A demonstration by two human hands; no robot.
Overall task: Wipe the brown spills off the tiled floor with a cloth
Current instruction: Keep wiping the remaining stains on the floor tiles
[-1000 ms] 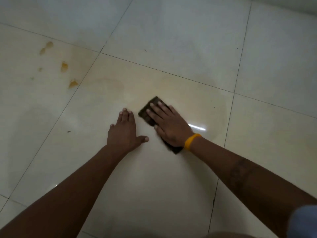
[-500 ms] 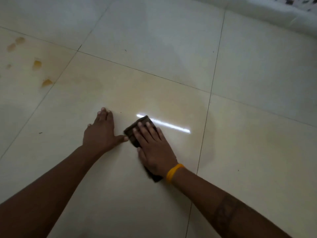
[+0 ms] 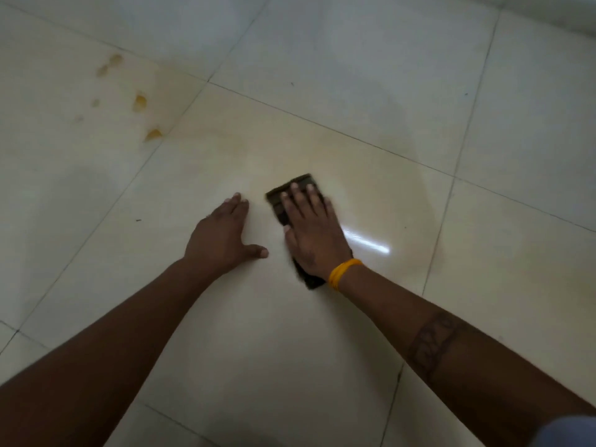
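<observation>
On the centre tile | your right hand (image 3: 314, 235) pressed the cloth (image 3: 292, 196) flat, fingers straight | left hand (image 3: 222, 235) braced open on the floor (image 3: 354, 75) | faint film remained underneath | spills (image 3: 140, 103) far left looked untouched.

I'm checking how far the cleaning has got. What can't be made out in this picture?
- Cloth: mostly hidden under the right hand, head view.
- Floor beneath the cloth and the left hand: covered.
- Brown spills: more may lie beyond the left edge.
</observation>
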